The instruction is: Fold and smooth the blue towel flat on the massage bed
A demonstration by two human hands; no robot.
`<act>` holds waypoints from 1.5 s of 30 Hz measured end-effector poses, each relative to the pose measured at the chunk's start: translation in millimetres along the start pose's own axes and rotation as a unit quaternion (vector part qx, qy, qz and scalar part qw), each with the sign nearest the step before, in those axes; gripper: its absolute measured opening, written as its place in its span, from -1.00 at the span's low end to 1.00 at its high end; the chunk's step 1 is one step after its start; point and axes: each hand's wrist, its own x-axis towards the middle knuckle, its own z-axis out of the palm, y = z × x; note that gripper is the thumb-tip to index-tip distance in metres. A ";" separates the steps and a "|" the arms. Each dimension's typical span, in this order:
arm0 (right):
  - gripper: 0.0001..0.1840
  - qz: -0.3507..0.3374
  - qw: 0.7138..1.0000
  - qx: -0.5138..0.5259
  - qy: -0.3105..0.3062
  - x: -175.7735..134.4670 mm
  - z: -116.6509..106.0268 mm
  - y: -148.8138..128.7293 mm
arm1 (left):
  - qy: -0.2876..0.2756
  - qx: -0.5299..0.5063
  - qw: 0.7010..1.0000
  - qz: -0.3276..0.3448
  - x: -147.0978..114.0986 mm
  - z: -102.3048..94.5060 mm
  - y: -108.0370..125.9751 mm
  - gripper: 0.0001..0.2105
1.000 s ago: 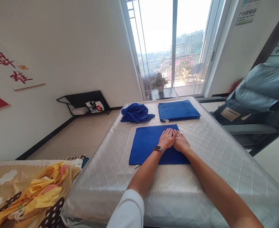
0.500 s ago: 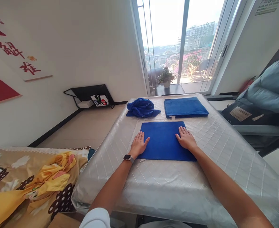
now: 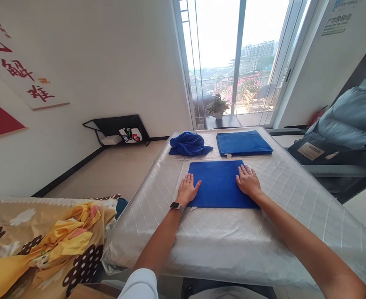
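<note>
A folded blue towel (image 3: 218, 185) lies flat before me on the silver-covered table. My left hand (image 3: 187, 189) rests on its left edge, fingers stretched and thumb apart, with a watch on the wrist. On the right edge of the same towel lies my right hand (image 3: 247, 180), palm down and fingers extended. Behind it, to the right, is a neat stack of folded blue towels (image 3: 243, 142) with a small white tag at the front. A crumpled blue towel (image 3: 189, 143) sits in a heap to the stack's left.
The table (image 3: 214, 241) has a quilted silver cover. To the left is a bed (image 3: 21, 220) with a yellow garment (image 3: 71, 232) on it. A grey recliner (image 3: 341, 137) stands at the right. A potted plant (image 3: 218, 108) stands by the sliding glass door.
The view has shifted slightly. Both hands stay flat on the towel's two sides, and the towel keeps its folded shape.
</note>
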 end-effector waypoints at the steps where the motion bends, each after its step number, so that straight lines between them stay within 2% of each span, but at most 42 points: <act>1: -0.33 -0.012 1.000 -0.006 0.019 -8.1 -3.9 -1.4 | 0.004 -0.002 1.000 0.000 -0.1 0.1 0.0 -0.18; 4: -0.32 -0.029 0.999 -0.001 0.019 -40.6 -10.8 -3.0 | 0.008 -0.007 1.000 0.001 -0.5 0.6 1.1 -0.19; 9: -0.23 -0.037 0.996 0.034 -0.080 -84.5 -5.4 1.4 | 0.020 -0.003 1.000 -0.004 -2.8 -4.0 3.6 -0.24; 12: -0.22 -0.032 0.993 0.035 -0.108 -88.9 -1.4 2.6 | 0.092 0.017 0.996 0.006 -5.9 -14.1 9.4 -0.30; 14: -0.22 -0.030 0.993 0.035 -0.107 -87.2 -1.2 1.9 | 0.143 0.026 0.989 0.037 -8.4 -21.4 21.8 -0.36; 16: -0.22 -0.030 0.993 0.035 -0.106 -85.7 -2.3 0.6 | 0.148 0.022 0.985 0.092 -10.9 -25.4 45.1 -0.40; 18: -0.23 -0.032 0.993 0.033 -0.105 -85.5 -3.7 -0.5 | 0.118 0.011 0.980 0.157 -13.0 -23.6 79.3 -0.41; 23: -0.26 -0.041 0.994 0.022 -0.097 -88.6 -2.3 0.2 | 0.052 -0.017 0.958 0.283 -14.3 0.3 171.4 -0.34; 25: -0.27 -0.047 0.995 0.027 -0.089 -89.4 0.0 1.7 | 0.030 -0.027 0.956 0.291 -13.8 8.7 187.7 -0.33; 26: -0.27 -0.049 0.995 0.031 -0.084 -89.6 1.3 2.4 | 0.018 -0.030 0.958 0.285 -13.8 11.0 188.6 -0.32; 29: -0.26 -0.048 0.995 0.041 -0.078 -88.9 5.0 4.0 | -0.015 -0.031 0.968 0.250 -15.9 9.4 164.4 -0.31; 35: -0.21 -0.041 0.994 0.052 -0.091 -87.4 7.3 4.9 | -0.064 -0.007 0.989 0.132 -39.9 -16.3 62.8 -0.28; 38: -0.20 -0.040 0.992 0.050 -0.107 -87.7 4.6 4.0 | -0.091 0.007 0.989 0.113 -59.6 -24.4 26.0 -0.28; 41: -0.21 -0.039 0.993 0.044 -0.106 -87.5 1.0 2.6 | -0.093 0.018 0.987 0.132 -73.7 -24.8 9.8 -0.29; 45: -0.22 -0.050 0.993 0.052 -0.093 -87.3 -4.9 4.2 | -0.084 0.024 0.987 0.135 -78.5 -22.2 8.3 -0.31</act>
